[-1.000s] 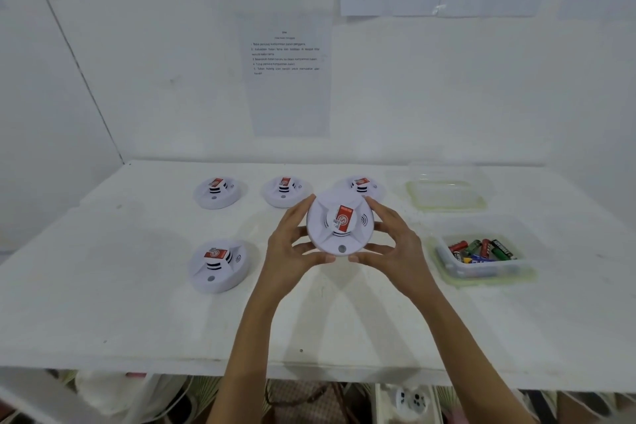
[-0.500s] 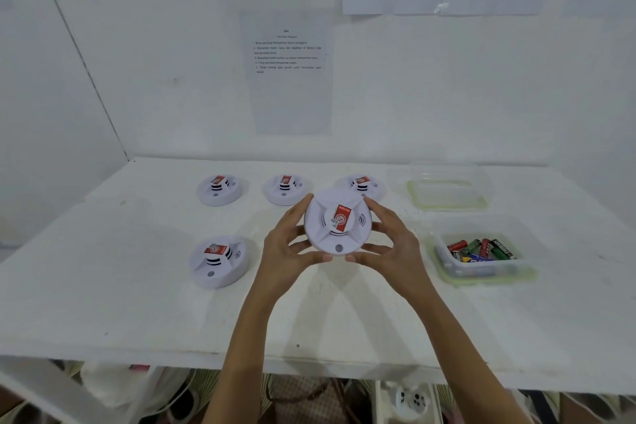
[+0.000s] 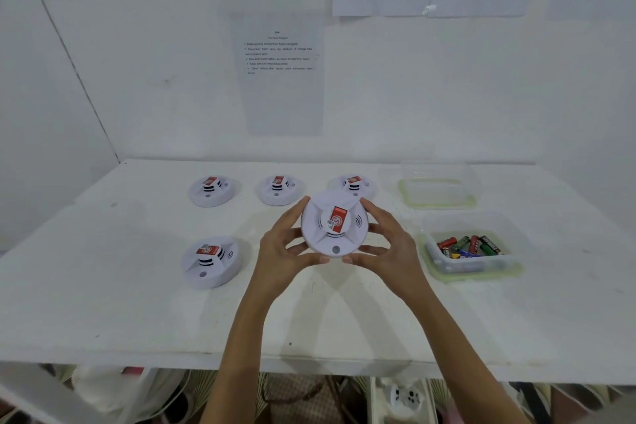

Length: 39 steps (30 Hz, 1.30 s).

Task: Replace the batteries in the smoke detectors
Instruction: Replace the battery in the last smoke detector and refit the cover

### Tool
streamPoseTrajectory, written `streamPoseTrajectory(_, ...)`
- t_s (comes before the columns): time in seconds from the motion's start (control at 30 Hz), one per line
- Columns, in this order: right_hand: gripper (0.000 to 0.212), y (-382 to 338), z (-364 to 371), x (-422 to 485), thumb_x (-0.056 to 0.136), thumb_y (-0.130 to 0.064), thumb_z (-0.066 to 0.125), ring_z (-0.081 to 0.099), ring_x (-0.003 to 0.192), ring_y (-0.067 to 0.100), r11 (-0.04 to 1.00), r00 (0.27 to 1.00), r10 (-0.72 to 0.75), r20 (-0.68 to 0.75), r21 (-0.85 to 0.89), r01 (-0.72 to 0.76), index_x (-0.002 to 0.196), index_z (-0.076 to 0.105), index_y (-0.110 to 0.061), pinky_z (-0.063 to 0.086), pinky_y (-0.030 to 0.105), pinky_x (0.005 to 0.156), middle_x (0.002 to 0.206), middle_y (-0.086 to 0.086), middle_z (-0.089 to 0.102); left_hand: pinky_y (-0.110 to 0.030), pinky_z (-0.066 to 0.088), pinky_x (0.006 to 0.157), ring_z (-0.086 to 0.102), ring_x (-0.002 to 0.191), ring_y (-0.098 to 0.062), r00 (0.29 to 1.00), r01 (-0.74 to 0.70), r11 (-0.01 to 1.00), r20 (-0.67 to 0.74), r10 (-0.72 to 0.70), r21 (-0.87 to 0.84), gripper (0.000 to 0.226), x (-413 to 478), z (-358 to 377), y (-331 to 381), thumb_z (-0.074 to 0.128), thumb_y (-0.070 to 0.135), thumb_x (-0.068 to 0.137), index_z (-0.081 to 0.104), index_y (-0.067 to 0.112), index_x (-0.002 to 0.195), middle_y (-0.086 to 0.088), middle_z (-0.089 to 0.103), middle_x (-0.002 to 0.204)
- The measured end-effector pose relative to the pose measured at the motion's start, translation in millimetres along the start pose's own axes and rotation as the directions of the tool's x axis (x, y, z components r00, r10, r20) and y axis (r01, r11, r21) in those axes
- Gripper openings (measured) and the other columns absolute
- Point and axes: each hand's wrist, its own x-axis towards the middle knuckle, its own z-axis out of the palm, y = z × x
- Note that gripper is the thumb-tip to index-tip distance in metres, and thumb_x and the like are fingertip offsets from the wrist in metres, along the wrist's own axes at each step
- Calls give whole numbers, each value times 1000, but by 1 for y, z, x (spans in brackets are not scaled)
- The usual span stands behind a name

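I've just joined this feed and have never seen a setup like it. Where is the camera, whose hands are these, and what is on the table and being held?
There is no machine here: a person works with bare hands. The one picture comes from a wide-angle camera on the person's head, looking forward and down. The left hand and right hand together grip a round white plastic smoke detector with a red label by its rim, above the white table. Four more detectors lie on the table: three in a back row and one nearer, on the left. On the right, a clear plastic tub holds loose batteries; the clear tub behind it looks empty.
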Motion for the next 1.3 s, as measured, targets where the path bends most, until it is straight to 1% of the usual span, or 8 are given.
streamPoseTrajectory(0.17,78,-1,-2,-1,59,-4,84,59,103,2,1000,1000,-8,-6,-14,8,122,48,-35,56,24,75,121,-17,53,-15,52,69,63,98,2,1000,-4,1000,3,4,2,82,-1,3,1,78,-8,64,44,29,129,15,58,119)
streamPoseTrajectory(0.4,78,0,-3,0,59,-4,84,58,103,0,1000,1000,-10,9,-11,10,117,48,-42,55,21,72,120,-19,52,-21,55,74,63,102,-7,1000,14,1000,-7,-14,-21,85,-3,4,1,79,-10,62,46,24,133,10,60,122)
streamPoseTrajectory(0.53,77,2,-2,0,59,-6,84,58,102,0,1000,1000,-9,19,-23,10,118,48,-41,54,18,71,119,-17,53,-24,56,76,63,103,-10,1000,25,999,-16,-25,-31,84,-5,3,0,78,-10,63,46,24,133,10,59,123)
streamPoseTrajectory(0.8,76,3,0,2,59,-8,85,57,101,-3,999,1000,-5,27,-33,6,119,48,-38,55,19,72,120,-18,53,-19,54,72,62,101,-1,999,27,1000,-27,-28,-10,81,-3,1,-4,77,-11,65,46,26,130,18,58,120)
streamPoseTrajectory(0.93,76,9,1,2,59,-6,85,58,98,-5,999,999,24,23,-41,-23,120,49,-34,54,16,73,117,-19,54,-9,48,80,55,106,10,999,30,999,-18,-29,25,80,-1,-1,-13,79,-7,64,46,22,131,19,55,123)
streamPoseTrajectory(1.03,77,20,4,0,59,-3,85,58,95,-8,998,997,64,34,-22,-63,119,49,-33,51,12,72,116,-17,54,-7,45,86,52,110,12,998,56,997,6,-56,47,81,0,-5,-23,80,-5,62,47,18,133,14,55,127)
streamPoseTrajectory(1.17,76,41,12,-3,60,1,83,59,96,-2,990,989,142,42,-12,-142,119,48,-33,51,13,74,116,-15,55,-8,45,86,51,112,12,993,118,991,22,-119,67,83,-2,-7,-45,81,-6,62,46,14,135,7,55,131)
streamPoseTrajectory(1.3,70,60,21,-8,65,7,77,58,94,1,982,982,187,36,-47,-185,110,47,-37,49,11,76,107,-13,58,-22,51,88,58,109,0,986,157,981,33,-162,116,80,-4,-6,-58,84,6,57,51,19,130,7,60,124)
